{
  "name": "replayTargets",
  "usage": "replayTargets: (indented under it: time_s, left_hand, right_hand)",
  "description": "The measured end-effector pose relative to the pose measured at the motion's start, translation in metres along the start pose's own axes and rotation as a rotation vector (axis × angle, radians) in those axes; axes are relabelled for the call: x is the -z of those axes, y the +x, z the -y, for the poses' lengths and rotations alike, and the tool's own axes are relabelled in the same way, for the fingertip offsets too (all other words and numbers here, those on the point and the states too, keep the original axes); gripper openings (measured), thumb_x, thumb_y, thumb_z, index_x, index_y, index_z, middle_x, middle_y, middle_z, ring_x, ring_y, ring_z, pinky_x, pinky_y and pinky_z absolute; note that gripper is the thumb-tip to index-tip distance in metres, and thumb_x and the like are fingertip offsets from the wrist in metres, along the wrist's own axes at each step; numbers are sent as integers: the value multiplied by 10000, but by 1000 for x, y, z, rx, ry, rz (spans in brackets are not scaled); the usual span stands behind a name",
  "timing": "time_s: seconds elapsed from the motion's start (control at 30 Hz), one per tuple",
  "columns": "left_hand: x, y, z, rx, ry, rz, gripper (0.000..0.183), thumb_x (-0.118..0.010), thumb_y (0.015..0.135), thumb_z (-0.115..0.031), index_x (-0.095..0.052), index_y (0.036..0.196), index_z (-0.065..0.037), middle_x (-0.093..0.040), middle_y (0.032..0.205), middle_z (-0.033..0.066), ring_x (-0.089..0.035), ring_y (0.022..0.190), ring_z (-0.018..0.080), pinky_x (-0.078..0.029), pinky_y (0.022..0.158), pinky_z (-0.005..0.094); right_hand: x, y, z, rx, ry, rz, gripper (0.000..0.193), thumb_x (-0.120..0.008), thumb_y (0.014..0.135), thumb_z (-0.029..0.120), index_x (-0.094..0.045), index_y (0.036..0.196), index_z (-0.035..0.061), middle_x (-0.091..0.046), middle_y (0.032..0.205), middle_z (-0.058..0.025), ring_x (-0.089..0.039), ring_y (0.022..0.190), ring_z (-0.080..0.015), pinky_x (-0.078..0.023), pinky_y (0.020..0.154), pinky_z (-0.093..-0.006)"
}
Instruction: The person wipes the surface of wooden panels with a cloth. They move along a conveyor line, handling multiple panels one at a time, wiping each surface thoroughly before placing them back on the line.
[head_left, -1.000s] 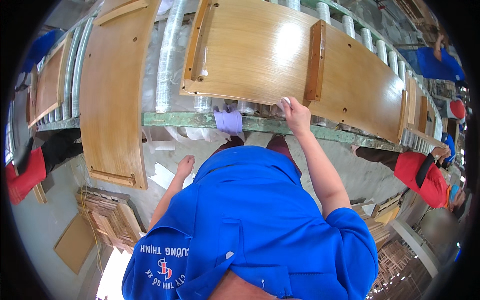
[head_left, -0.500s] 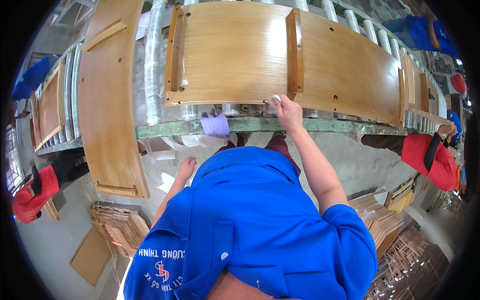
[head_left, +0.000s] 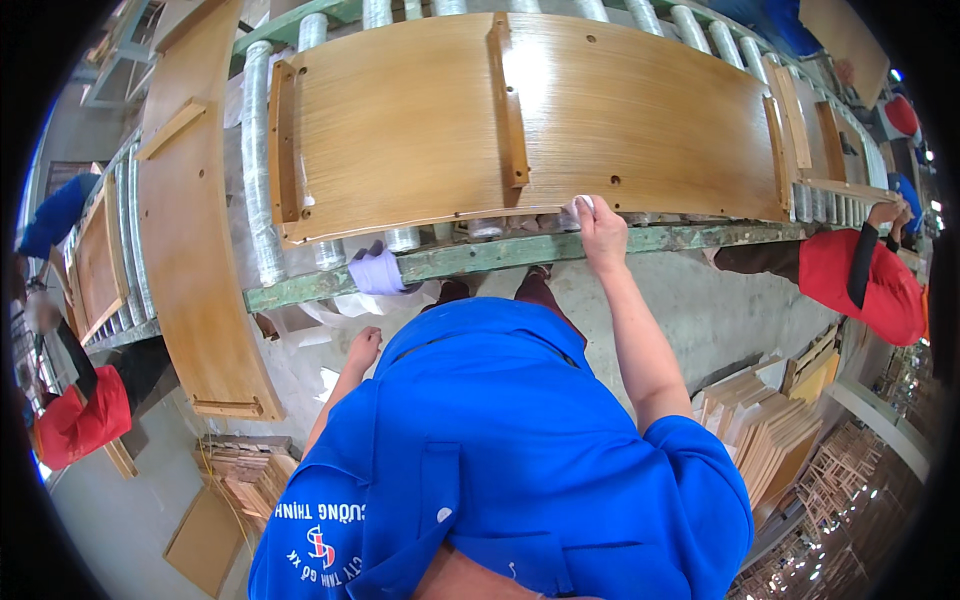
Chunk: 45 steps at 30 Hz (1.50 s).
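My right hand (head_left: 604,238) pinches a small white wad of cloth or paper (head_left: 581,206) against the near edge of a brown wooden panel (head_left: 400,150). The glossy panel lies across plastic-wrapped rollers. A wooden batten (head_left: 512,140) crosses it just left of my right hand, and another batten (head_left: 284,145) runs along its left end. Low at my left side hangs my left hand (head_left: 366,346), fingers loosely curled, touching no panel; nothing shows in it. Between the hands, a lilac cloth-like piece (head_left: 377,270) drapes over the green rail (head_left: 460,260).
Another long wooden panel (head_left: 195,230) lies on the left. Stacked boards (head_left: 765,425) stand behind me at right, more boards (head_left: 245,475) at left. Co-workers in red (head_left: 865,285) and blue (head_left: 55,215) are along the line. Yellow cord (head_left: 222,490) trails near the left stack.
My right hand has slid rightward along the panel's near edge with the white wad, from left of the middle batten to right of it. My left hand still hangs low. The view has shifted.
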<state>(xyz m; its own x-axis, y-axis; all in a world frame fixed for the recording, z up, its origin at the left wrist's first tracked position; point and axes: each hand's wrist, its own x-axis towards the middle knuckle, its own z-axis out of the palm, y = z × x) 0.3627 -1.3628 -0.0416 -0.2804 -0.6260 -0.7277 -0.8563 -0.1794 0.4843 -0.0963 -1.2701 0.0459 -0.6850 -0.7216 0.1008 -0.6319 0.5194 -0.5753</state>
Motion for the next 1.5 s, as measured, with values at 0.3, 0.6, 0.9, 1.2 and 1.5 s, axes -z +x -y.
replayTargets:
  time_s: [0.3,0.6,0.9,1.2,1.5]
  left_hand:
    - [-28,-1,-40,-41,143,39,303,-457,844,-234,-578,1008,-9,-636,817,129,-619,624,211,-487,630,326]
    - [-44,5,-68,-91,113,50,305,-452,854,-233,-569,1016,-3,-625,813,128,-604,606,205,-482,609,325]
    - [-57,-2,-96,-70,141,55,306,-453,849,-226,-563,993,20,-621,811,133,-597,602,209,-484,593,316]
    - [-96,-8,-134,-41,201,41,325,-442,850,-262,-579,988,-1,-635,803,133,-616,634,214,-478,621,340]
    - [-140,-15,-159,-52,243,53,313,-453,850,-279,-594,1012,-51,-628,933,181,-597,892,325,-458,778,381]
  right_hand:
    - [49,10,-62,-72,-38,-118,255,-494,867,334,-583,890,96,-608,735,-173,-586,675,-366,-448,560,-427]
    - [55,10,-73,-97,10,-67,263,-491,865,326,-558,810,78,-586,682,-190,-572,650,-382,-439,550,-452]
    - [79,20,-120,-112,20,-196,255,-487,868,319,-567,828,80,-596,699,-188,-574,660,-392,-437,557,-462]
    - [129,37,-207,-196,-79,-328,278,-469,876,340,-570,839,83,-596,698,-189,-575,663,-394,-435,559,-472]
    - [173,44,-259,-264,-52,-361,298,-474,876,351,-578,863,72,-600,743,-196,-577,710,-389,-439,588,-448]
